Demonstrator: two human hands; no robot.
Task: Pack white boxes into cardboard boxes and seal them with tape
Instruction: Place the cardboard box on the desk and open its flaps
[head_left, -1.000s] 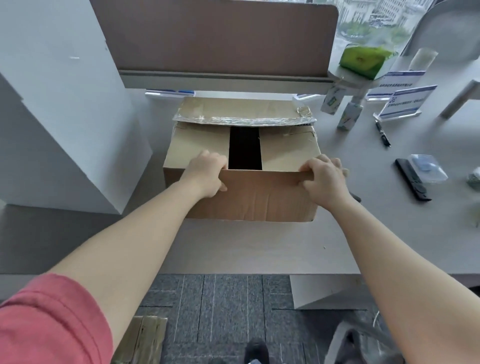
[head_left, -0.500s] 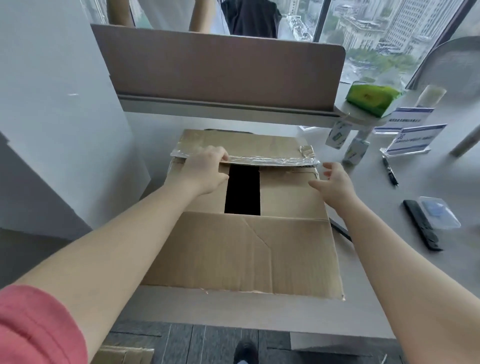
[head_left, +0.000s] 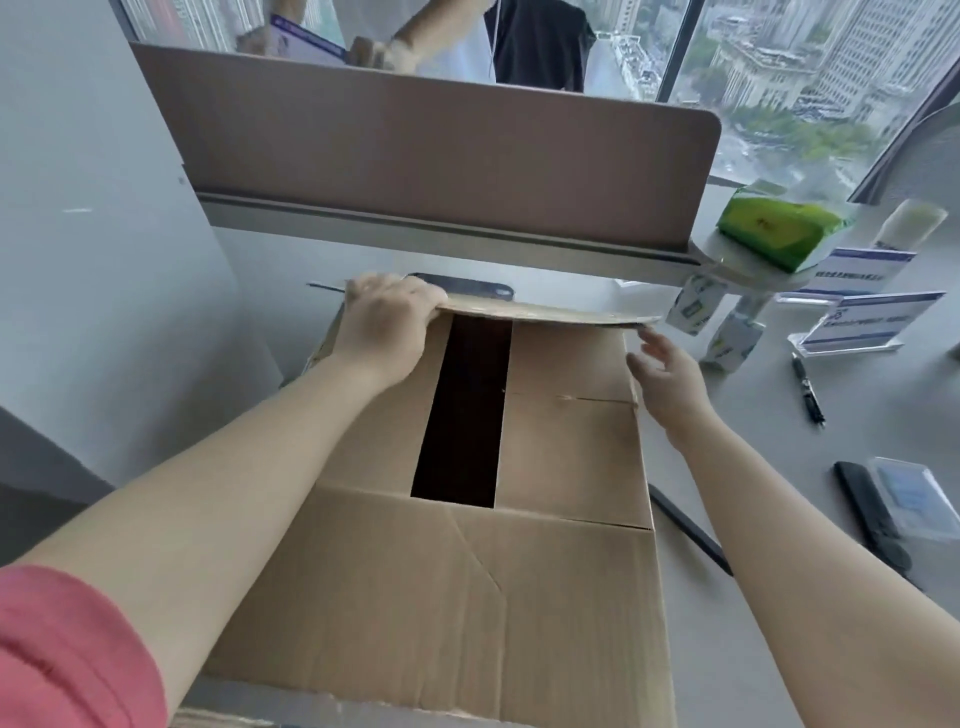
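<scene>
We see the cardboard box (head_left: 467, 519) sitting on the tabletop (head_left: 831, 467) right in front of us, near edge hanging toward us. Two inner flaps are folded down with a dark gap (head_left: 462, 415) between them; contents not visible, so we cannot tell if white boxes are inside. The near outer flap (head_left: 441, 597) lies flat.

Our left hand (head_left: 384, 327) grips the far flap (head_left: 545, 312) at its left end, fingers curled over the edge, thumb underneath. Our right hand (head_left: 665, 374) is open, fingers loosely spread, just beside the box's right wall near the flap's right end, holding nothing; contact with the box is unclear.

Step in hand, as we judge it: folding the far flap toward us to close the top. To do it well we should catch the right end with the right hand too, so the flap comes down level, not twisted. Keep the inner flaps flat under it, and bring its edge to meet the near flap so tape can bridge the seam. No tape roll in view that we can pick out.

Writing: the blue-and-white sign cards (head_left: 872, 317) at right carry print, too small to read. The green packet (head_left: 779, 228) has a mark, unreadable. A pen (head_left: 808, 389) and a black remote-like bar (head_left: 872, 519) lie at right, no legible labels.
</scene>
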